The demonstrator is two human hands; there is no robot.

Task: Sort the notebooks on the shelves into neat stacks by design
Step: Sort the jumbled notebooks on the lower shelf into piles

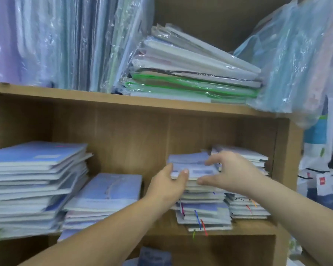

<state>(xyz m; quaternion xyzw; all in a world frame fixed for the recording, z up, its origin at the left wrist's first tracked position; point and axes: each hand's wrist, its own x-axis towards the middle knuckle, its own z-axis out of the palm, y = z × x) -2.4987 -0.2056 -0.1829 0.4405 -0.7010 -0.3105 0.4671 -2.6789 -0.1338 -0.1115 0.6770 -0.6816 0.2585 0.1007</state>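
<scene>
The left hand (169, 184) grasps the top notebooks (194, 170) of a stack at their near left corner, with the thumb lying on the pale blue cover and the fingers hidden past the left edge. The right hand (233, 171) reaches over the same notebooks from the right, fingers spread and curved, the thumb at their near edge and the forefinger above the cover. Blur makes it impossible to tell whether it grips them or only hovers.

Those notebooks sit on the ribbon stack (204, 210), an uneven pile with blue, red and green ribbons (197, 217) hanging over its near side. Just beside it to the right, against the side wall, stands the right stack (248, 208). All rest on the lower shelf board (258, 226).

Left of the hands, apart from the ribbon stack, lies the low stack (108, 191) of larger blue notebooks. At the far left, touching it, is the tall stack (31, 179) of blue-covered ones, its edges ragged.

On the upper shelf board (104, 99), plastic-wrapped packs (56, 45) stand upright at the left. A tilted wrapped pile (190, 73) with green edging lies in the middle, and bluish wrapped packets (292, 60) lean at the right.
</scene>
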